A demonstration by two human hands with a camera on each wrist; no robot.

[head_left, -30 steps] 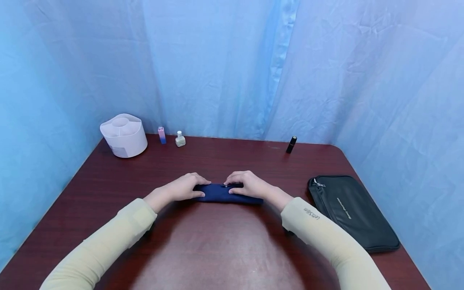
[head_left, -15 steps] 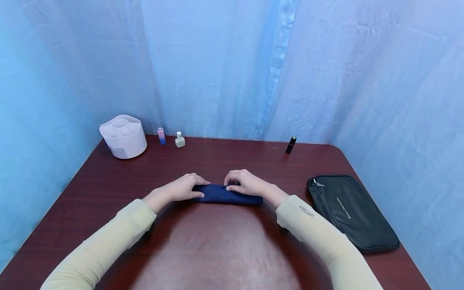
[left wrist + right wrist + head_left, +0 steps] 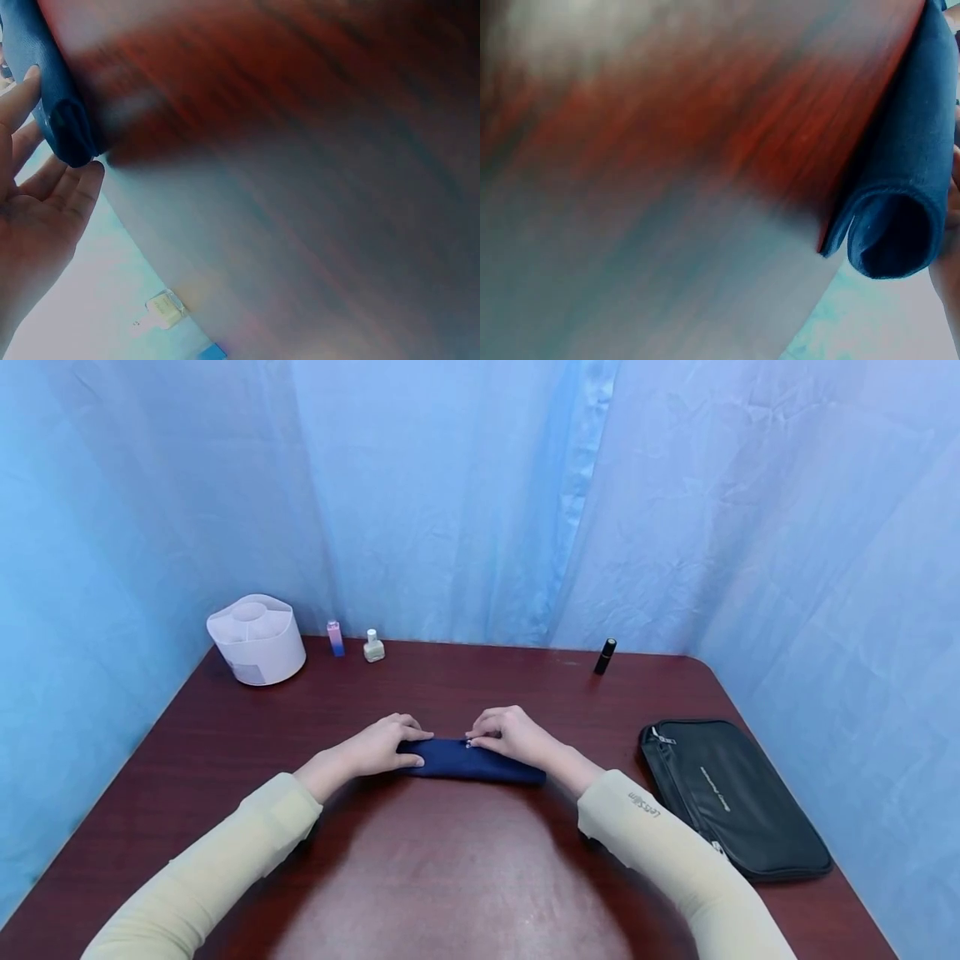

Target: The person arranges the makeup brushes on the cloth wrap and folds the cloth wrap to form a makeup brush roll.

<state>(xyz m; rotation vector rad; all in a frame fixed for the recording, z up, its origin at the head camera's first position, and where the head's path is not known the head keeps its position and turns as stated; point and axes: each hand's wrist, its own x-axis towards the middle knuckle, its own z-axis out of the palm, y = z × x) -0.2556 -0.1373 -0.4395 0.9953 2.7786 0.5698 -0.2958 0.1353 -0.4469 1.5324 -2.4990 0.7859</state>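
A navy roll-up pouch [image 3: 457, 762] lies crosswise on the dark red wooden table, in the middle of the head view. My left hand [image 3: 371, 749] grips its left end, thumb on the near side and fingers on the far side. At the pouch's far edge, my right hand [image 3: 517, 737] pinches a small shiny piece, too small to make out, between thumb and fingertips. The right wrist view shows the rolled, hollow end of the pouch [image 3: 907, 150]; the right fingers are mostly hidden behind it there. In the left wrist view, my left fingers hold the pouch's other end [image 3: 56, 90].
A white divided organizer [image 3: 262, 652] stands back left, beside a pink-and-blue tube [image 3: 335, 638] and a nail polish bottle [image 3: 373, 647]. A black tube [image 3: 605, 657] stands back right. A black zipped case [image 3: 738, 797] lies at the right edge. Blue curtains [image 3: 450, 502] surround the table.
My right thumb and fingertips have drawn together at the pouch's far edge and risen slightly, uncovering more of its surface. My left hand has kept its hold with hardly any movement.
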